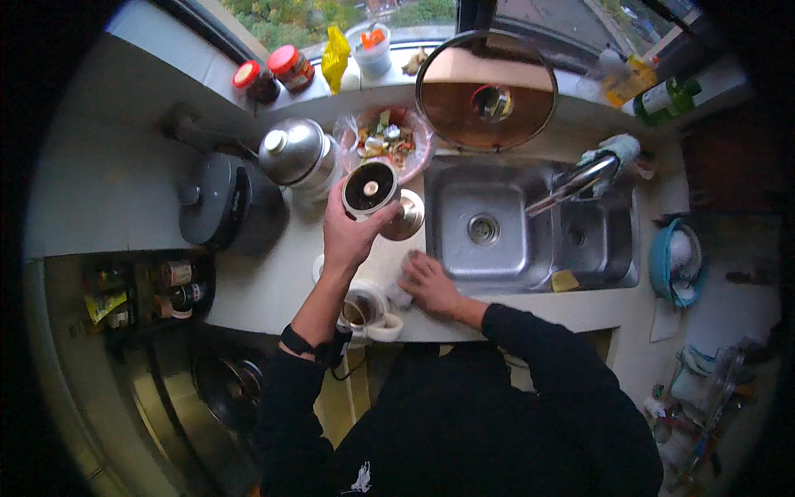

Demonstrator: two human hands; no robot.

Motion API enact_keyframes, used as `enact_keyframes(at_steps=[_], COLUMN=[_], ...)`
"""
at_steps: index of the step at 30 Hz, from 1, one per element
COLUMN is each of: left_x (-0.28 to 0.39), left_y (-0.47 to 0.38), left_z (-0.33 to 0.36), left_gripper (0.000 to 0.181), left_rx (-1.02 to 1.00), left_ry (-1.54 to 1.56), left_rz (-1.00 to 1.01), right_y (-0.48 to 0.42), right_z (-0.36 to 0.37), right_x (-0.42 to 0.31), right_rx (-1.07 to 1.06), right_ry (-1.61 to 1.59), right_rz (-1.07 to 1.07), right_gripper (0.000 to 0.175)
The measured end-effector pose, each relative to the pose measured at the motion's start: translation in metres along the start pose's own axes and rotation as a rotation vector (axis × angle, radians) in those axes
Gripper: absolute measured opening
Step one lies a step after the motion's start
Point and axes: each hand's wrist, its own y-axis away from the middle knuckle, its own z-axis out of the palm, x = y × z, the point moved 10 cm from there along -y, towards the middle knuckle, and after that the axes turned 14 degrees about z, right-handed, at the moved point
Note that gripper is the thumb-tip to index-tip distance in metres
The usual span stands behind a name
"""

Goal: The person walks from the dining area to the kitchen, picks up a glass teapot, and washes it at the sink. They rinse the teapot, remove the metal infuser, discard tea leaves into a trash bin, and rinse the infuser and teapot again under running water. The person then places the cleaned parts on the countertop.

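Observation:
My left hand (pixel 351 233) grips a round metal cup-like vessel (pixel 371 187) above the counter, its dark inside facing up with a pale round piece at the centre. Just behind my thumb stands a shiny round metal part (pixel 408 215), partly covered by the vessel. On the counter left of the sink, my right hand (pixel 428 281) rests with bent fingers on a pale, blurred thing (pixel 400 293), perhaps a cloth. Between my forearms is a clear container (pixel 362 309) with brown contents and a white handle (pixel 386 328).
A double steel sink (pixel 540 282) with a faucet (pixel 571 186) lies right. Behind my left hand are a plastic-lined scrap bowl (pixel 422 133) and a metal-topped appliance (pixel 295 152). A glass pan lid (pixel 447 105) leans by the window; a dark cooker (pixel 214 199) stands left.

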Motion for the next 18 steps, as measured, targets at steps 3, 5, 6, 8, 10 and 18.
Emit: enact_keyframes(at_steps=[3,5,6,8,10,18], left_x=[-0.02,-0.038,-0.037,-0.043,-0.051,-0.091], left_y=[-0.005,-0.004,-0.005,-0.004,-0.001,-0.018], left_z=[-0.002,-0.004,-0.005,-0.007,-0.005,0.039], left_gripper=[0.07,0.068,0.067,0.065,0.063,0.052], left_rx=[-0.003,0.02,0.021,0.049,0.081,0.134], left_ry=[-0.002,0.003,-0.007,-0.022,0.05,0.478], left_rz=[-0.068,-0.155,-0.114,-0.113,-0.152,-0.33], right_y=[0.007,-0.005,-0.015,-0.036,-0.046,-0.126], right_z=[0.005,0.0,-0.005,-0.027,-0.059,-0.087], right_x=[-0.002,-0.002,-0.003,0.015,0.06,0.061], right_rx=[-0.089,-0.109,-0.126,-0.142,-0.055,-0.346], right_ry=[0.002,-0.014,-0.074,-0.25,-0.519,-2.417], right_rz=[0.028,0.03,0.011,0.133,0.498,0.532], right_gripper=[0.059,0.062,0.059,0.056,0.051,0.061])
